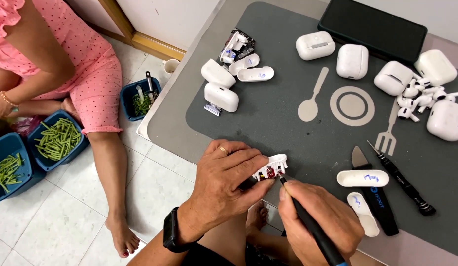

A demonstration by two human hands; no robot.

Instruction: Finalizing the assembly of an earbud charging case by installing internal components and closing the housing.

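Note:
My left hand (224,184), with a ring and a black wristband, grips a small white plastic inner frame (272,167) with red and dark parts showing, at the near edge of the grey mat (288,123). My right hand (320,216) holds a thin black tool (308,221) like a pen, its tip touching the frame's right end. Two white half-shells (362,178) lie just right of my right hand.
Several white earbud cases (352,61), loose earbuds (421,98) and opened case parts (221,96) lie on the mat. A black screwdriver (401,180), a flat pry tool (374,194) and a dark tablet (372,27) are nearby. On the floor at left sits a person in pink beside blue tubs of green beans (56,138).

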